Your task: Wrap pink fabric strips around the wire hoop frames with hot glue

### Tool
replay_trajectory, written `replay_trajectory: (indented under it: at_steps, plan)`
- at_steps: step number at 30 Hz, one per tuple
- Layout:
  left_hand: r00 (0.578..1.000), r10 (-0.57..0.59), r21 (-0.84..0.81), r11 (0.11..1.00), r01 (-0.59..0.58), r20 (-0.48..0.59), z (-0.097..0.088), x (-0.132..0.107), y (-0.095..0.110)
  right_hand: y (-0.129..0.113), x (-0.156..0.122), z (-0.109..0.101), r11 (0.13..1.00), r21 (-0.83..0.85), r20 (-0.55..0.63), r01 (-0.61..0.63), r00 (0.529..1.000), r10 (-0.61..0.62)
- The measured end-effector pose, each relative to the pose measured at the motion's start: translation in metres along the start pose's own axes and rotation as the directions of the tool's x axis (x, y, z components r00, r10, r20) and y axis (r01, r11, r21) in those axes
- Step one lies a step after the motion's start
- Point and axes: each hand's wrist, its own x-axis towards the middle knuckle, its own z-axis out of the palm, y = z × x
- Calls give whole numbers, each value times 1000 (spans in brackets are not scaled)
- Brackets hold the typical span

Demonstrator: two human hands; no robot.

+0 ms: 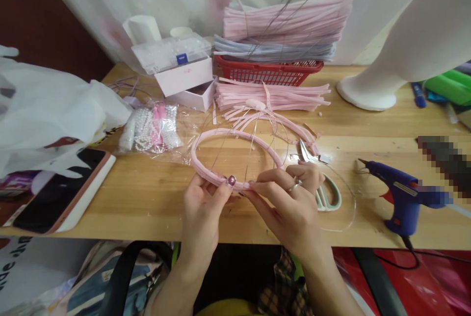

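Note:
A pink fuzzy ring point(198, 145), seemingly made of pipe cleaners, is held just above the table's front part. My left hand point(206, 203) pinches its near edge between thumb and fingers. Close beside it, my right hand point(290, 203) has its fingertips closed on the same near edge. Thin wires rise from the ring toward a small pink fuzzy piece point(255, 105) above its far side. What lies under my fingertips is hidden. Scissors point(329, 193) with pale green handles lie beside my right hand, partly covered by it.
A blue glue gun point(399, 193) rests at the right, its cord over the table's front edge. Bundled pink pipe cleaners point(272, 96) lie before a red basket point(265, 73). Bagged beads point(152, 127), a phone point(62, 191) and a plastic bag point(47, 100) are left; a white stand point(371, 90) is back right.

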Motion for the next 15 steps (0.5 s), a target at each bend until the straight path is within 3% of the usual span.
replay_trajectory:
  at_steps: [10, 15]
  plan:
    - [992, -121, -28, 992, 121, 19, 0, 2, 5, 0, -4, 0, 1000, -8, 24, 4, 1000, -4]
    - [983, -176, 48, 984, 174, 57, -10, -1, 2, 5, -7, -2, 1000, 18, -11, -21, 1000, 21]
